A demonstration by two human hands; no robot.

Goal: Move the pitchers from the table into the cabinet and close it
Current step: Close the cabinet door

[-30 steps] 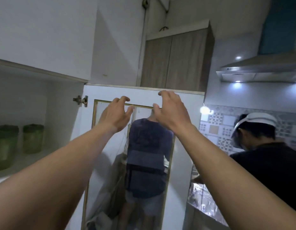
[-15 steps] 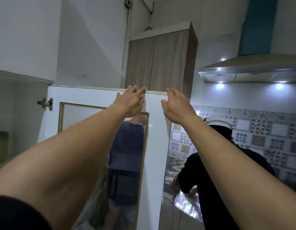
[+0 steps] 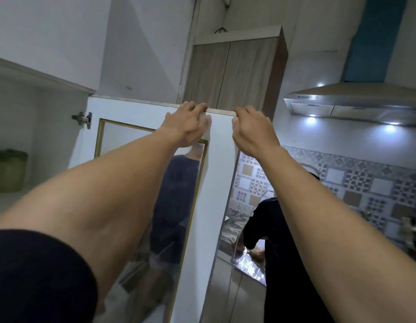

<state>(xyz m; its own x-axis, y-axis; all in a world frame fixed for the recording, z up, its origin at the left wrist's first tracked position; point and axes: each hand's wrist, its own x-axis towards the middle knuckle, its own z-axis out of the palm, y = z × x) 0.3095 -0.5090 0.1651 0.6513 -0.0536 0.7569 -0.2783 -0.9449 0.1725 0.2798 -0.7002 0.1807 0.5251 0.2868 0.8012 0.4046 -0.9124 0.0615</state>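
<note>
Far left, inside the open cabinet, one green pitcher stands upright on the shelf, well apart from both hands and clear of the doorway (whether a second one stands beyond the frame edge I cannot tell). Just right of it, the hinge carries the white cabinet door, which is swung wide open, its mirrored panel facing the camera.

The step in hand looks like the closing. The left hand rests at the door's top edge, fingers curled over the metal trim and thumb against the face: a light hooked grip on the door itself, not a clench. The right hand sits just beside it at the free corner, fingers bent over the same edge, thumb tucked under; it appears to touch the trim, though how firmly it grasps I cannot tell.

To close well, I would swing the door from that free corner, farthest from the hinge, where least force is needed. Guide it in an even arc, and slip the curled fingers off the top edge before it meets the cabinet frame, or they may be pinched. Finish with a flat palm on the door face.

Further right, another person bends over the desk below the range hood, seemingly outside the door's arc.
</note>
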